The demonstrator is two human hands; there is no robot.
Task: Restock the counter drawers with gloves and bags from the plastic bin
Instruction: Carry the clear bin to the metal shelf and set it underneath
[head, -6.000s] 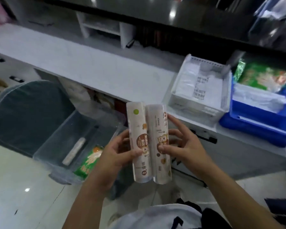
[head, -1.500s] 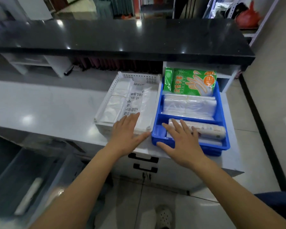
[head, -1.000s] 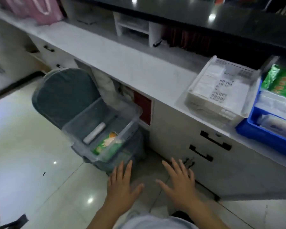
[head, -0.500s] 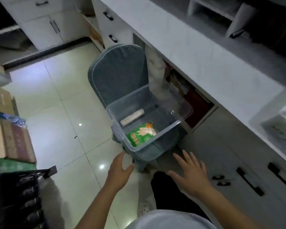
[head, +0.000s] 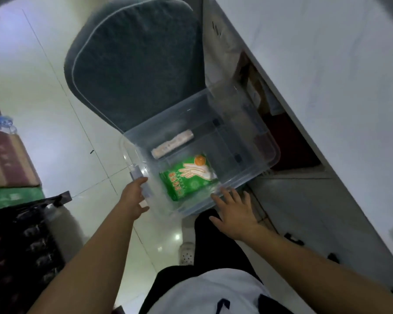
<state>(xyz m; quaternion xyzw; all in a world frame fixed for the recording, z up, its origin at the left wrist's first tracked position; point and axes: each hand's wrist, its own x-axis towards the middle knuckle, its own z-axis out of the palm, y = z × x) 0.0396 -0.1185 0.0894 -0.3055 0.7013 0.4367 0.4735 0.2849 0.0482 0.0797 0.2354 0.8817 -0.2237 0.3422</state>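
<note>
The clear plastic bin (head: 254, 141) sits on a dark grey cushioned chair (head: 134, 62), pushed close against the white tabletop (head: 327, 71) that runs along the right. Inside the bin I count two things: one green pack of gloves (head: 187, 177), printed with a pale hand and an orange circle, lying flat near the front, and one pale roll of bags (head: 171, 143) lying just behind it toward the chair back, the two apart from each other.

The left hand (head: 133, 198) is at the bin's near left corner, fingers reaching up along the outside of the wall; the clear plastic blurs the fingertips, so I cannot tell whether its grip has closed on the rim or merely touches it. The right hand (head: 233, 211) is spread flat, fingers straight and parted, at the bin's front edge, gripping nothing; the fingertips seem to be just touching the wall.

Below the tabletop, the white drawers (head: 304, 223) show two dark handles. One pale shoe (head: 186, 253) stands on the glossy tiled floor (head: 43, 109), and stacked cartons (head: 7, 162) rise at the far left.
</note>
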